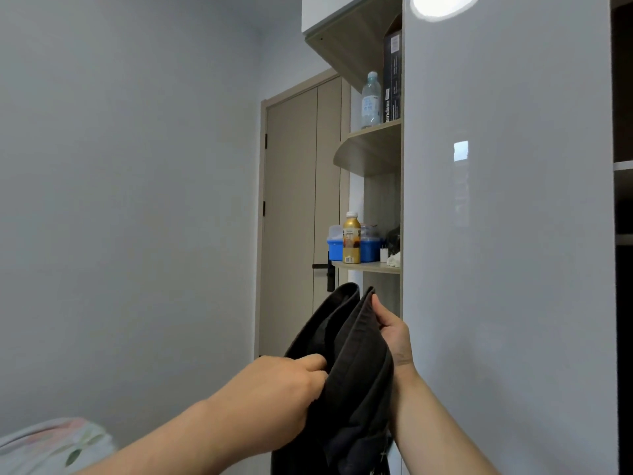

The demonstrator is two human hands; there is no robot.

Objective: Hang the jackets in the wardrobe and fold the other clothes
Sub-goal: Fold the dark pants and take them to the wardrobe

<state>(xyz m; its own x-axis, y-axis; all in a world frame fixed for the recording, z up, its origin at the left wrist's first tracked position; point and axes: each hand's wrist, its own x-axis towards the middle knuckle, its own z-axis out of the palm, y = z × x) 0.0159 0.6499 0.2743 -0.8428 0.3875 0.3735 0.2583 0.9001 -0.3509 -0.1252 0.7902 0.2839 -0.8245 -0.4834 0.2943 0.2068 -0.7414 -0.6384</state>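
Note:
A dark brown-black garment [356,365] hangs bunched in front of me, low in the middle of the view, and both hands hold it up. My left hand [284,385] pinches a fold on its left side. Along the garment's right edge my right hand [394,334] grips the cloth, thumb on top near the upper corner. The glossy grey wardrobe door [507,234] stands just right of my right hand. A dark strip of the wardrobe's open interior [623,132] shows at the far right edge. No hanger is in view.
Open corner shelves [373,145] left of the wardrobe door carry a clear bottle [371,101], a dark box [392,77], a gold bottle [351,238] and blue containers [370,248]. A beige room door [294,217] is behind. Floral bedding [51,443] lies bottom left.

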